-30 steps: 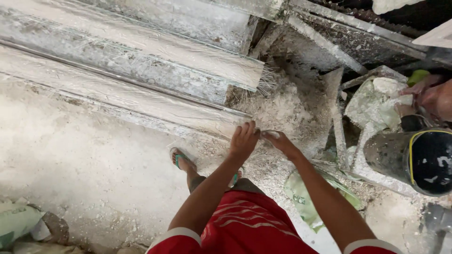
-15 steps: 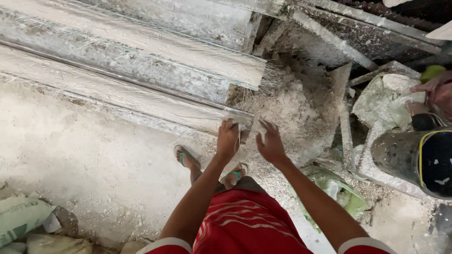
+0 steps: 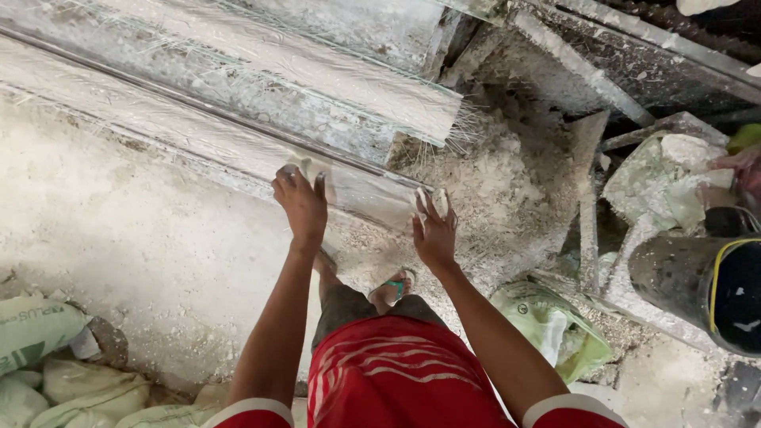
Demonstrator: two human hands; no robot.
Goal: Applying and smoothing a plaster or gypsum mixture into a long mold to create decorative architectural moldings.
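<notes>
White plaster, fibre-reinforced: long moulded strip (image 3: 238,147) lies on the dusty floor (image 3: 135,238), running from upper left to its near end by the rubble pile (image 3: 491,182). A second, wider casting (image 3: 261,71) lies just behind it, loose fibres sticking out of its end.

Left hand (image 3: 301,202) sits on the strip's near edge, fingers curled over it, grip looks light. Right hand (image 3: 434,230) is at the strip's end, fingers spread, fingertips on the corner; can't tell if it's gripping or only touching.

Risk, my read: strip is long and thin, both hands are at one end. Lifted from here, the unsupported span could sag and crack. Dusty edges plus loose grip could mean a slip. Sandalled foot (image 3: 392,287) is right under the end.

Around: sacks (image 3: 47,357) lower left, green bag (image 3: 555,325) lower right, dark drum (image 3: 697,281) at right, another person's hand (image 3: 741,166) far right edge.
</notes>
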